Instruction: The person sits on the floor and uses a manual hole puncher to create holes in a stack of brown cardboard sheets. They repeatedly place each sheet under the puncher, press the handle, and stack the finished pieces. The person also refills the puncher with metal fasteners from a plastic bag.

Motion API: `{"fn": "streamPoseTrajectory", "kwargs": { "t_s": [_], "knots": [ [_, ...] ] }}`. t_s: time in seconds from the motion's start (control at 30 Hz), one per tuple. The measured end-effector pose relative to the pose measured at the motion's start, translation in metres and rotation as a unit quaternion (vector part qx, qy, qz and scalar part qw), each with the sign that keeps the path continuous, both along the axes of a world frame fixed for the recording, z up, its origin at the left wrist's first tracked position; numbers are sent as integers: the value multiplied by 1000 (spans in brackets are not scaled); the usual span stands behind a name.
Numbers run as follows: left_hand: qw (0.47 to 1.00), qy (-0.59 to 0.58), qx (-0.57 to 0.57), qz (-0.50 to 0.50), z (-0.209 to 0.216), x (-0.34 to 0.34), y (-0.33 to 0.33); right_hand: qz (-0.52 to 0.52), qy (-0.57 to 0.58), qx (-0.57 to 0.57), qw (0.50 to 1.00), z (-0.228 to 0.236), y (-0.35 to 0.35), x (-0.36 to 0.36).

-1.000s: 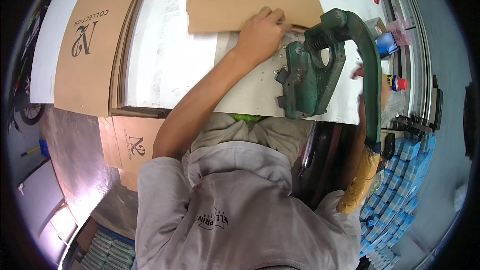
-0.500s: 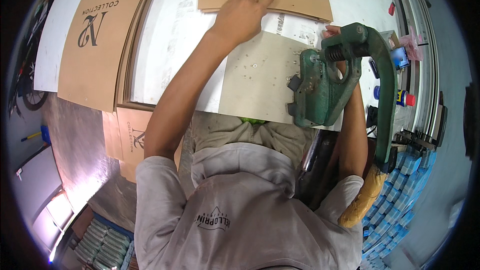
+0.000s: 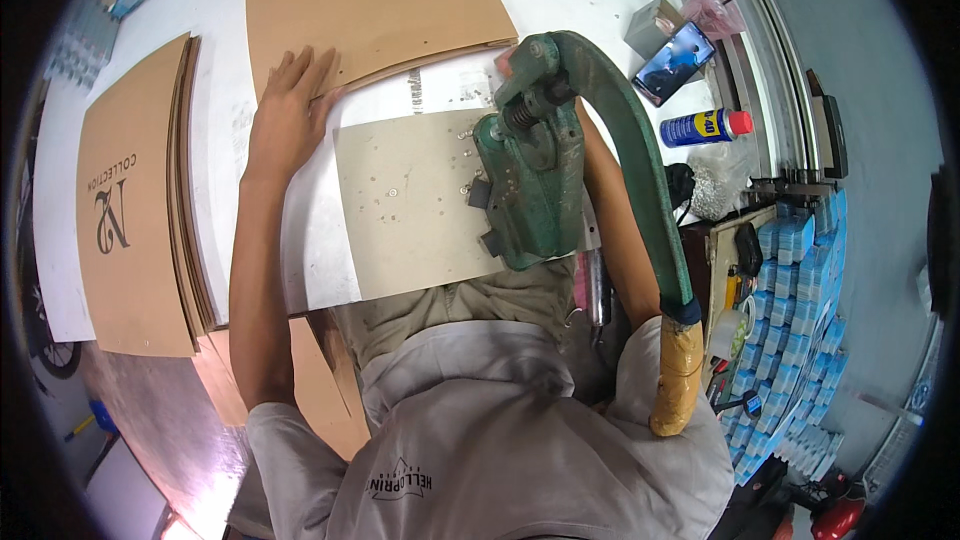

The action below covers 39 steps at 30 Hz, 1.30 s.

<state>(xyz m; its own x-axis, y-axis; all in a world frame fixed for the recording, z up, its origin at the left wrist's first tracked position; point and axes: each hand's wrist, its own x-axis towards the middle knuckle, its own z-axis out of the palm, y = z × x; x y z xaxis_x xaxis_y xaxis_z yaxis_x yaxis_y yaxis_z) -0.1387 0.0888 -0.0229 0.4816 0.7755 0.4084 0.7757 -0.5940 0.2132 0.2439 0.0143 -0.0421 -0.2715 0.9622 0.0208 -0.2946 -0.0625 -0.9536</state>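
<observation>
A brown card [image 3: 385, 0] with dark letters lay at the top middle. The left hand [image 3: 290, 110] lay flat on its edge, fingers spread. The right hand hid behind the green press [image 3: 535, 180], so I cannot tell its grip.

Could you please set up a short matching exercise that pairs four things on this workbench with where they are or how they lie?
Things:
1. left hand
2. spray can
3. green press
4. phone

Places:
A. lying on its side near the right edge of the bench
B. flat on a cardboard sheet
C. standing on the grey metal plate
D. beside a small grey box

Pairs: 1-B, 2-A, 3-C, 4-D
</observation>
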Motion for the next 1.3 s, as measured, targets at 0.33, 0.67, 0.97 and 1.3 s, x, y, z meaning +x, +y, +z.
{"fn": "streamPoseTrajectory", "kwargs": {
  "t_s": [0.33,0.67,0.97,1.3],
  "knots": [
    [998,-48,26,-23,-10,40,-1,-139,-215,-14,967,22,-74,-17],
    [993,84,43,-71,-11,38,-7,-140,-223,-19,964,18,-74,-25],
    [999,39,-14,-32,-4,32,-3,-147,-235,-22,961,19,-82,-28],
    [999,-14,8,-50,-1,63,-17,-146,-247,-24,958,21,-80,-30]
  ]
}}
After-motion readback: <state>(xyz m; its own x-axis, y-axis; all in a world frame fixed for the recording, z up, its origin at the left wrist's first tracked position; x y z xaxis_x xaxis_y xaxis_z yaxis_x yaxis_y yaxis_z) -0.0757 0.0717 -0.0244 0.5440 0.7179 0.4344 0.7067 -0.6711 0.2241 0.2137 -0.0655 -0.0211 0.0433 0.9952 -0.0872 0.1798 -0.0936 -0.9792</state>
